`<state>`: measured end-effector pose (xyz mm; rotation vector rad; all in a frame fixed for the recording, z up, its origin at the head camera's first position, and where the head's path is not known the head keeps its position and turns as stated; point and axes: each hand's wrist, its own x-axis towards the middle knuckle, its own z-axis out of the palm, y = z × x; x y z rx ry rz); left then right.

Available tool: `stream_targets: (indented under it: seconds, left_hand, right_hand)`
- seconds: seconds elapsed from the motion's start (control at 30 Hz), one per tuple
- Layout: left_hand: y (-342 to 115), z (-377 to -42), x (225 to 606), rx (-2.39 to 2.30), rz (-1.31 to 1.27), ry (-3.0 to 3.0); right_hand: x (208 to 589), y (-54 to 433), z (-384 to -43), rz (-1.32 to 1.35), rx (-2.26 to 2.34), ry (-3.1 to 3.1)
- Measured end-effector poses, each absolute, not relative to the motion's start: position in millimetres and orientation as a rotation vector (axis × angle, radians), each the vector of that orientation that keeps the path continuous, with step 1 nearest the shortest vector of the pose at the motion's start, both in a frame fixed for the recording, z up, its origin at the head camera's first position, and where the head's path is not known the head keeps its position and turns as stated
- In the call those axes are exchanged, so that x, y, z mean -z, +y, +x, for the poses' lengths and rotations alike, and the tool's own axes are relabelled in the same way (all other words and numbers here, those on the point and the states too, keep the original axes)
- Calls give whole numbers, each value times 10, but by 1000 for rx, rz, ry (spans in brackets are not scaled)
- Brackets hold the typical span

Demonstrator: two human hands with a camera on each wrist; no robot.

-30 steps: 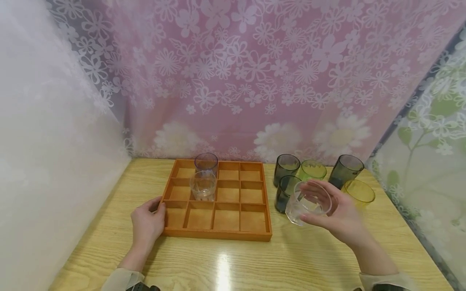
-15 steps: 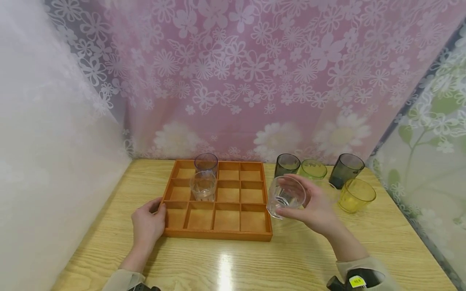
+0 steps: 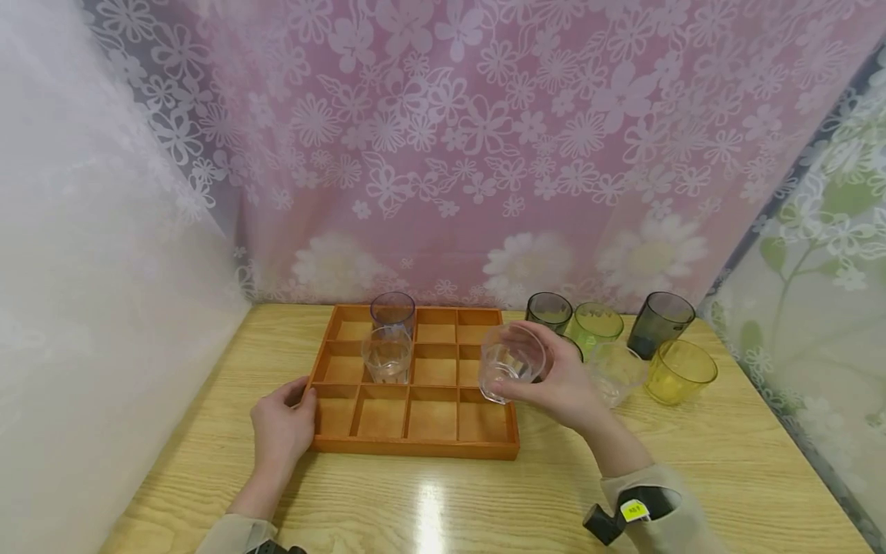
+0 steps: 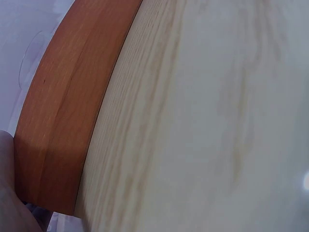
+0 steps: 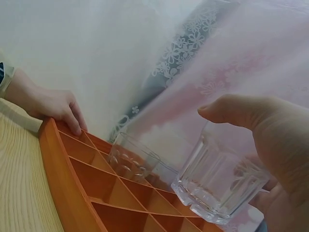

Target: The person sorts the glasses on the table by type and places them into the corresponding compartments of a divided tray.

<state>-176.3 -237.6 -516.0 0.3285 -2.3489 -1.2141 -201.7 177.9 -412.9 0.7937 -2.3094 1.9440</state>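
Note:
My right hand [image 3: 554, 381] holds a clear faceted glass [image 3: 511, 362] between thumb and fingers, over the right side of the wooden compartment tray [image 3: 415, 446]. In the right wrist view the glass [image 5: 217, 179] is tilted above the dividers. At the tray's left side my left hand [image 3: 282, 419] grips the rim, with fingertips over the edge in the right wrist view. Another clear glass [image 3: 388, 358] stands in a middle-row compartment, second from the left. Behind it a bluish-purple tinted glass [image 3: 392, 312] stands in the back row. The left wrist view shows mostly the tray's side wall [image 4: 63, 111].
Right of the tray stand a dark grey glass [image 3: 549, 309], a green glass [image 3: 597, 327], a tall dark glass [image 3: 660, 327], a yellow glass [image 3: 681, 373] and a clear glass [image 3: 616, 373]. Another dark glass is mostly hidden behind my right hand. A floral curtain [image 3: 443, 192] hangs behind.
My right hand has carried the clear glass leftward from the group of glasses to over the tray's right side. My left hand has stayed on the tray's rim.

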Motion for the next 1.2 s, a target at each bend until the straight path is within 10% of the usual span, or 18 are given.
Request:
stream_targets:
  seconds: [1.2]
  left_hand:
    - [-2390, -1768, 5172, 1213, 323, -2354]
  right_hand:
    - [4440, 1106, -2578, 778, -1998, -2295]
